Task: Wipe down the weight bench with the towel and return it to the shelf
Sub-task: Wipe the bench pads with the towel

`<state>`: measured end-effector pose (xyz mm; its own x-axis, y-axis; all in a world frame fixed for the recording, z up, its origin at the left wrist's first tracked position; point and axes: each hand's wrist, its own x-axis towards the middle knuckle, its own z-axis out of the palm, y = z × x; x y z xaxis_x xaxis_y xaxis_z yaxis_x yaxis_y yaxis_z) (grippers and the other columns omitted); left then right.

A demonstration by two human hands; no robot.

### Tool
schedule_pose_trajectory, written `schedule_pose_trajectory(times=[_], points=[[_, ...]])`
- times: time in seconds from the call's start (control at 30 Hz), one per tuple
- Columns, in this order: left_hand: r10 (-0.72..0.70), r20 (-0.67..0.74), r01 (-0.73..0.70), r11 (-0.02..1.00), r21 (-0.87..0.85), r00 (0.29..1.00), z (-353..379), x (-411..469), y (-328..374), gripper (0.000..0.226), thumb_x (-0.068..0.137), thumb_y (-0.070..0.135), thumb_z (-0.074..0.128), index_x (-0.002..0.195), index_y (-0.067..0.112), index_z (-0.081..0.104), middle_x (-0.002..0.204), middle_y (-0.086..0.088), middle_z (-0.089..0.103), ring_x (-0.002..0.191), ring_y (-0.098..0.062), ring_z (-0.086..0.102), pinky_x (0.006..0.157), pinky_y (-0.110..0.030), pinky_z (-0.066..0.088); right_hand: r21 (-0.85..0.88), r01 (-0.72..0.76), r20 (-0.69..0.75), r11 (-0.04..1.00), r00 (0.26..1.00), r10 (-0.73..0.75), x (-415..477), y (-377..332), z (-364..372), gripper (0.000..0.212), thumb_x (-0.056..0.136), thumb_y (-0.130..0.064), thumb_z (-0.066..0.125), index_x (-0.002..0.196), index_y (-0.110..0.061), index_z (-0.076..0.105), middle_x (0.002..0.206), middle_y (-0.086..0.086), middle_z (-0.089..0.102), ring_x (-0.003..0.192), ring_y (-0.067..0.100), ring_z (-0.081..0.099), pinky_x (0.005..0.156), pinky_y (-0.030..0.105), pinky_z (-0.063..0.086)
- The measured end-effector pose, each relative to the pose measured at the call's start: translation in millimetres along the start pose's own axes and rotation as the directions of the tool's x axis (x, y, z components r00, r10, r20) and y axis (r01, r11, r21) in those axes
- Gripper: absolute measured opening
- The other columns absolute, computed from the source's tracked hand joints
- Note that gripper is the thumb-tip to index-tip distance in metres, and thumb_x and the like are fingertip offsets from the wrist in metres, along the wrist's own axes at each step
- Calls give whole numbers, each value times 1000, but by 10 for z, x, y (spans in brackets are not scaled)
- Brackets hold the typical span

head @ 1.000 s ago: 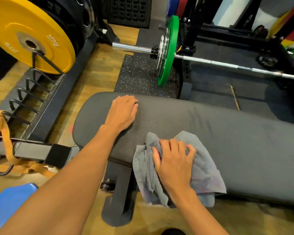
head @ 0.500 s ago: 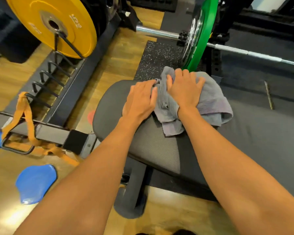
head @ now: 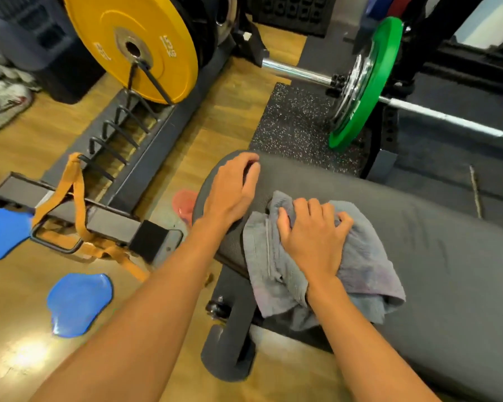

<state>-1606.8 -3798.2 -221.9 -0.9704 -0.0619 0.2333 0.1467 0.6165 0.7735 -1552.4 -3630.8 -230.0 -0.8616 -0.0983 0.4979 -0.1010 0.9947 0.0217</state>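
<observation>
A dark grey padded weight bench runs from the centre to the lower right. A crumpled grey towel lies on its near left part and hangs over the front edge. My right hand presses down on the towel with fingers curled into the cloth. Just to its left, my left hand rests flat on the bench's rounded left end, fingers slightly bent, holding nothing. No shelf is in view.
A barbell with a green plate crosses behind the bench. A yellow plate stands in a floor rack at left, with an orange strap and blue discs on the wooden floor. Shoes lie far left.
My right hand has dragged the towel from the bench's far edge back toward the near edge. My left hand stays on the bench end.
</observation>
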Motion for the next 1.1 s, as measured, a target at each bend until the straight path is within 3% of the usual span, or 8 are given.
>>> schedule_pose_trajectory(times=[0.1,0.2,0.43,0.53,0.73,0.9,1.0,1.1], points=[[-63,-139,29,973,-231,988,41,37,-79,48,94,45,40,133,17,48,128,4,58,117,-4,56,95,-16,41,27,-55,-5,998,998,56,749,-225,445,30,92,-42,44,85,-17,59,78,4,59,77,28,54,81,45,32],[-89,-146,43,955,-292,985,46,95,-119,53,95,44,43,140,17,39,138,2,51,126,-8,51,100,-21,40,57,-37,136,998,990,29,1312,-423,641,35,92,-41,38,91,-15,60,87,7,63,86,30,54,80,44,31],[-229,-230,126,911,-393,946,-82,83,-52,49,92,45,44,132,17,48,125,-2,57,110,12,53,93,-9,40,120,-16,123,993,992,1,729,-567,228,29,92,-41,44,91,-15,59,87,7,60,86,29,55,85,46,36],[-399,-105,277,780,-561,911,-232,136,-65,33,88,52,43,98,26,62,105,-3,65,108,-17,62,101,-37,46,165,11,107,986,994,-29,161,-665,-96,25,90,-41,48,89,-18,57,84,5,58,81,29,53,85,47,35],[-433,-51,329,751,-573,900,-368,142,-99,30,100,35,43,84,23,66,90,3,66,91,-14,65,84,-26,50,159,67,72,985,994,-79,209,-879,-98,24,91,-39,47,87,-18,60,81,3,60,78,27,56,84,47,42],[-416,-192,345,883,-319,889,-451,131,-107,27,100,29,40,107,19,65,95,10,60,83,-3,54,61,1,34,276,-13,158,961,987,-32,815,-1060,196,31,99,-41,38,97,-21,62,92,3,64,90,27,54,87,47,34],[-441,-184,397,888,-232,879,-510,26,-77,30,98,22,44,122,17,61,108,9,58,98,-5,52,66,-6,35,529,-144,241,836,970,14,980,-997,208,30,98,-46,39,91,-28,62,93,-3,61,97,23,51,91,47,27],[-427,-180,401,901,-163,886,-514,-55,65,26,96,22,48,112,18,67,106,4,66,98,-10,57,76,-20,42,827,-289,358,482,932,-55,1046,-685,49,31,96,-40,48,76,-19,61,79,-3,58,86,18,54,87,44,34]])
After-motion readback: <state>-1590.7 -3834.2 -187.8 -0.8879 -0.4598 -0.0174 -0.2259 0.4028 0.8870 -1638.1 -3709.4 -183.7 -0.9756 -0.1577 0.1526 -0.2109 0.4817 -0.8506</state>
